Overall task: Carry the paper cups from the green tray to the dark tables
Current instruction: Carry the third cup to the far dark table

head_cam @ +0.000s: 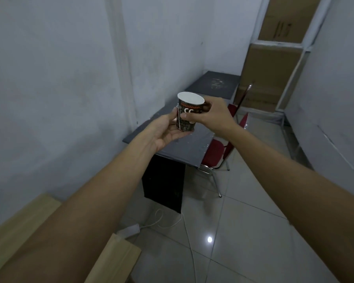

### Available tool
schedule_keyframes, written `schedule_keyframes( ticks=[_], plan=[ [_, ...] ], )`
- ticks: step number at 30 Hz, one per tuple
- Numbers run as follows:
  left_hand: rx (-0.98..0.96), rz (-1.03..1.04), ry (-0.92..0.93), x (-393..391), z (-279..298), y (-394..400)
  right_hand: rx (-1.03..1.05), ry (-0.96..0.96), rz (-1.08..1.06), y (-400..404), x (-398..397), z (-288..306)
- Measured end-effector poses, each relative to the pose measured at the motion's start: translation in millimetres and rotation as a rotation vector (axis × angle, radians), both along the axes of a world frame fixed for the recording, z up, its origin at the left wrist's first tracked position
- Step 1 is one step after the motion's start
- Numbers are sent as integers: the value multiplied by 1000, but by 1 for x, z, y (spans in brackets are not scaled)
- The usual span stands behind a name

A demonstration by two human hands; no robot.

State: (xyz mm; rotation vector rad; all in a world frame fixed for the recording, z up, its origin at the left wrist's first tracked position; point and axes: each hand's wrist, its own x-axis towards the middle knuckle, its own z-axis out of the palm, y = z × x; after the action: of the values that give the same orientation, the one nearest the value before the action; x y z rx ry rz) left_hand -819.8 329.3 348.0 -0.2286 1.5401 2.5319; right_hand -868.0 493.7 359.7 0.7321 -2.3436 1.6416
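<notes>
Two dark tables set end to end along the pale left wall, the nearer one glossy and speckled with small bright spots, the farther one matt with a faint scuffed patch, pushed into the corner. Red chair with metal legs tucked against the near table's right edge, a second red seat partly visible behind it. Tall cardboard boxes stacked in the far right corner beside a white frame. Glossy pale floor tiles, with a white cable and power strip lying below the near table's black side panel. Light wooden boards at lower left. One paper cup held upright in the air above the near table, clear of its top: dark brown with orange and white lettering, white inside, white rolled rim. Left hand cupped under and around the base, fingers curled against the lower wall. Right hand pinching the side just below the rim, thumb across the print. Near table's front corner just below the left wrist; open floor to the right of the chairs, narrowing toward the boxes.
</notes>
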Motion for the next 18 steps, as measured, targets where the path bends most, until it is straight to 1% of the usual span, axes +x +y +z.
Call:
schedule_keyframes(
  ticks=[9, 18],
  plan=[
    [-4, -161, -8, -71, -7, 67, 24, -18, -167, 74, -40, -1],
    [-12, -254, 0, -174, -3, 155, 29, -13, -287, 163, -129, 3]
  ],
)
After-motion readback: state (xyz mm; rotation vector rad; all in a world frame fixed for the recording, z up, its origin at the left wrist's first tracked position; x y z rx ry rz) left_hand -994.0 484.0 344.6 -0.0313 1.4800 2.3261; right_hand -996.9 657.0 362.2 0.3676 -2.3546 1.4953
